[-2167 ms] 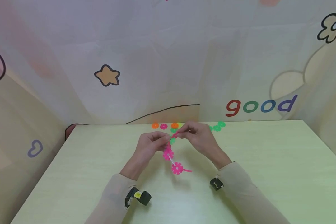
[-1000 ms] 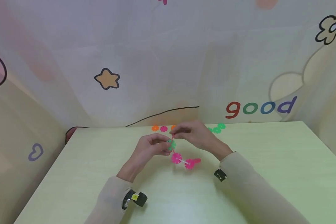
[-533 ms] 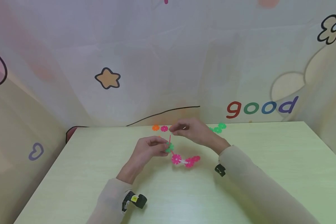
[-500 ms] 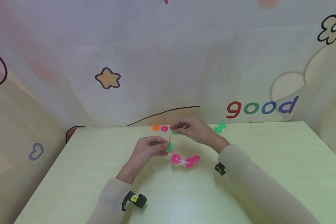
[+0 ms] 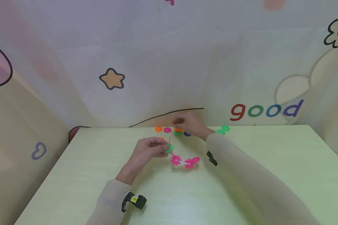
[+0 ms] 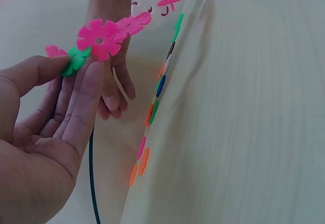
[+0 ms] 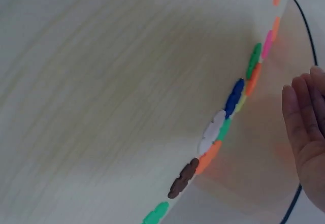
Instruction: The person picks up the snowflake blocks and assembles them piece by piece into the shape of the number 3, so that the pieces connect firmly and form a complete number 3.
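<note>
My left hand (image 5: 147,151) pinches a green snowflake disc (image 5: 169,148) between thumb and fingers. The disc belongs to a chain of interlocked discs held above the table. An upright pink disc, seen edge-on, sticks up from the green one. On its other side follow a pink disc (image 5: 176,160), a white disc (image 6: 147,3) and more pink pieces. My right hand (image 5: 190,123) is over the loose discs at the table's far edge. In the right wrist view its fingers (image 7: 299,107) are extended, and nothing shows in them.
Loose snowflake discs line the far edge: orange (image 5: 158,129), pink (image 5: 167,130), dark blue (image 5: 187,134) and green (image 5: 225,128) among them. White (image 7: 212,131) and brown (image 7: 183,178) ones show in the right wrist view. A patterned cloth (image 5: 157,68) hangs behind the table (image 5: 73,187).
My right hand has let go of the upright pink disc and moved away to the far edge, uncovering several loose discs. My left hand has kept hold of the green disc.
</note>
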Available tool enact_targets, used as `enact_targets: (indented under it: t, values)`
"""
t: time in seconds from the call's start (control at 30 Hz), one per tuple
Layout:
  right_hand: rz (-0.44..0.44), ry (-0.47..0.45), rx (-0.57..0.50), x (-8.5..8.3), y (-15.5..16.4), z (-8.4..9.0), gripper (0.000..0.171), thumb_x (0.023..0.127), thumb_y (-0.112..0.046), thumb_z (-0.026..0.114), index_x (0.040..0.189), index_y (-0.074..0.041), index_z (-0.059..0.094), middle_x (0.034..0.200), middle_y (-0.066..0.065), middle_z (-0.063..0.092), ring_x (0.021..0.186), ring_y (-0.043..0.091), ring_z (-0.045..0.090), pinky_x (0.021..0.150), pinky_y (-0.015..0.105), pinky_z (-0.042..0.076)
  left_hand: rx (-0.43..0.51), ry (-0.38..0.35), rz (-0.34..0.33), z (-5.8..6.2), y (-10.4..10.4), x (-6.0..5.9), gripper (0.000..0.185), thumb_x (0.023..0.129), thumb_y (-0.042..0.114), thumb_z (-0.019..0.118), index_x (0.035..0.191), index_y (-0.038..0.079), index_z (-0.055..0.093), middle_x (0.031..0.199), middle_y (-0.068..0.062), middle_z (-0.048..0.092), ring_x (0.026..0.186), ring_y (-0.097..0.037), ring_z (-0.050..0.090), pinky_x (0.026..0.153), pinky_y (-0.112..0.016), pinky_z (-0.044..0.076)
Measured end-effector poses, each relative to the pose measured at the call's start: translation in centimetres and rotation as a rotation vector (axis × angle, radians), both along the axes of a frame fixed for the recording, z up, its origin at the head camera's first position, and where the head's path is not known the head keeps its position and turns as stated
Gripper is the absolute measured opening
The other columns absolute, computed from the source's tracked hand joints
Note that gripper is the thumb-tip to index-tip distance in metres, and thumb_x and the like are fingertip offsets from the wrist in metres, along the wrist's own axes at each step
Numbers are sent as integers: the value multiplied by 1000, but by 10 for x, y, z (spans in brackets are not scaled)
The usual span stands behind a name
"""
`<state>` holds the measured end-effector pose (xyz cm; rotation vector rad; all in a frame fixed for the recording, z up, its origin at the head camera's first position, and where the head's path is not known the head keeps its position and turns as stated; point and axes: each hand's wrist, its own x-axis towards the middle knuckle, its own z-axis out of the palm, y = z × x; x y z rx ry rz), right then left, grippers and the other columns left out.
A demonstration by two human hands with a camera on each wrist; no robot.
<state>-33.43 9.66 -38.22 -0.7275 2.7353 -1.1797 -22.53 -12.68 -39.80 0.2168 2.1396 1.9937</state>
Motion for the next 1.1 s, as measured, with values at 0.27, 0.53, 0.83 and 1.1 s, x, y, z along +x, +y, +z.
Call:
enact_targets:
  t: [0.27, 0.53, 0.83, 1.1]
  values:
    - [10, -3, 79, -14, -17, -14, 26, 99, -8, 76, 124, -1, 77, 115, 10, 77, 107, 25, 70, 97, 37, 58, 2, -1, -33, -1, -3, 0, 18, 99, 10, 76, 112, -2, 75, 104, -15, 77, 92, -37, 78, 93, -37, 62]
    - [47, 20, 171, -21, -31, -23, 24, 96, -4, 78, 119, -1, 78, 108, 7, 77, 101, 23, 66, 93, 34, 57, 0, -7, -31, 0, -4, 0, 18, 99, 11, 76, 112, -2, 76, 105, -14, 77, 93, -38, 78, 95, -37, 61]
    - [55, 107, 312, -20, -42, -23, 14, 97, -15, 81, 108, -6, 82, 99, 3, 76, 96, 22, 63, 93, 34, 55, 16, 2, -50, -3, -4, 0, 17, 99, 10, 76, 111, -3, 75, 102, -14, 77, 90, -37, 78, 96, -38, 61]
    - [38, 92, 346, -21, -45, -23, 11, 98, -13, 79, 105, -6, 80, 102, 4, 74, 98, 23, 62, 92, 34, 55, 7, 6, -49, -2, -4, 0, 17, 99, 10, 76, 111, -2, 75, 102, -14, 77, 94, -43, 77, 96, -38, 60]
